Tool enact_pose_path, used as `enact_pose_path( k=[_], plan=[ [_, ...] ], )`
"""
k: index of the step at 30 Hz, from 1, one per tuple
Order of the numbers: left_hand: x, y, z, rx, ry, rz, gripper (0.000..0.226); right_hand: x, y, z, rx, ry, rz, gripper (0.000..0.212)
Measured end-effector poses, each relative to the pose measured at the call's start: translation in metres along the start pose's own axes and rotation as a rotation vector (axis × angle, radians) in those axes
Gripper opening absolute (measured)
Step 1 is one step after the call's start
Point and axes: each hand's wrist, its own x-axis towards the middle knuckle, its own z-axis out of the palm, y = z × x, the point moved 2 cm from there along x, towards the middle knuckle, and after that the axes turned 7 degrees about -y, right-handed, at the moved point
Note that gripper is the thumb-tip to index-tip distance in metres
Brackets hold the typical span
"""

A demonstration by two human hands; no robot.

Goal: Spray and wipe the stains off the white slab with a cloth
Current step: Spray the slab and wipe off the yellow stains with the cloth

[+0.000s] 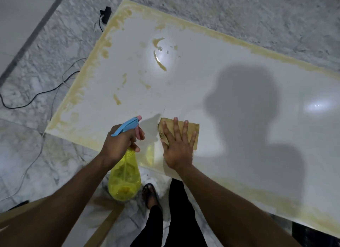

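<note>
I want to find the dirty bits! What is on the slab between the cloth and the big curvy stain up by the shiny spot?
In the head view, small yellowish smears dot the white slab between cloth and curvy stain.

Cloth [191,129] on the slab's [239,81] near edge — spray bottle [125,176] just left.

Bare forearms, black trousers [184,219], and a dark open sandal [150,194].
</note>
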Motion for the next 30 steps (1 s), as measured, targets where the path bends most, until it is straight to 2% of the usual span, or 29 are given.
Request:
enact_pose_path(
  k=[3,8,11,14,15,18,20,22,25,28,30],
  plan=[
    [-0.017,-0.015,-0.005,0.018,0.003,-0.016,0.022,-0.035,-0.012,0.013,0.018,-0.019,-0.012,0.067],
    [-0.044,-0.034,-0.007,0.023,0.007,-0.038,0.029,-0.067,-0.021,0.014,0.102,-0.156,-0.018,0.065],
    [-0.055,-0.038,-0.003,-0.009,-0.004,-0.056,0.034,-0.071,-0.019,-0.006,0.292,-0.291,-0.001,0.056],
    [-0.054,-0.041,-0.001,-0.070,-0.012,-0.062,0.042,-0.065,-0.016,-0.047,0.568,-0.275,0.037,0.052],
    [-0.051,-0.040,-0.002,-0.076,-0.006,-0.059,0.040,-0.059,-0.012,-0.063,0.720,-0.276,0.101,0.050],
    [-0.034,-0.031,0.000,-0.088,0.018,-0.047,0.040,-0.022,0.006,-0.099,1.191,-0.285,0.380,0.044],
    [-0.021,-0.020,0.004,-0.101,0.035,-0.039,0.044,0.010,0.020,-0.113,1.386,-0.257,0.461,0.056],
    [-0.004,-0.005,0.008,-0.101,0.050,-0.027,0.039,0.051,0.033,-0.123,1.517,-0.208,0.501,0.056],
    [0.028,0.023,0.014,-0.099,0.054,0.011,0.036,0.118,0.045,-0.148,1.585,-0.123,0.509,0.057],
    [0.065,0.052,0.015,-0.110,0.072,0.037,0.030,0.185,0.055,-0.178,1.555,-0.064,0.474,0.063],
    [0.087,0.069,0.014,-0.102,0.092,0.060,0.027,0.231,0.062,-0.196,1.494,-0.040,0.439,0.060]
  ],
)
